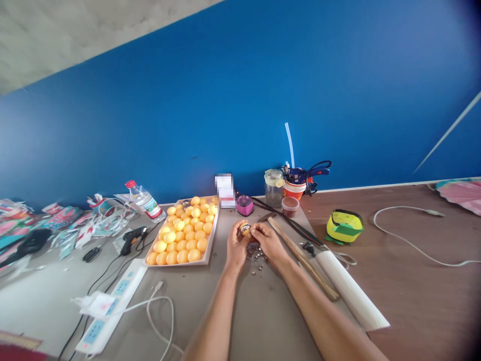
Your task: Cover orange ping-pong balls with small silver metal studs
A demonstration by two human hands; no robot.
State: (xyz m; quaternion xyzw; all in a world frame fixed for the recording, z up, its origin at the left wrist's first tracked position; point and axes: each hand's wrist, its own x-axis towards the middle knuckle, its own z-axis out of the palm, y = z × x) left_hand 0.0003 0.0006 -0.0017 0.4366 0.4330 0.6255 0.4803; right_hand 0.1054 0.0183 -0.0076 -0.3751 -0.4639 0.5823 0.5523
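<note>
Glossy orange plastic balls (183, 234) fill a tray (211, 244) on the matt grey tabletop (259, 311).

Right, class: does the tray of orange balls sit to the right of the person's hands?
No, the tray lies left of the left hand and right hand, which pinch one ball.

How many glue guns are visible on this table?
2. A black glue gun lies left of the tray of orange balls; a blue glue gun stands in the orange cup by the wall. Clutter at far left may hide more.
</note>
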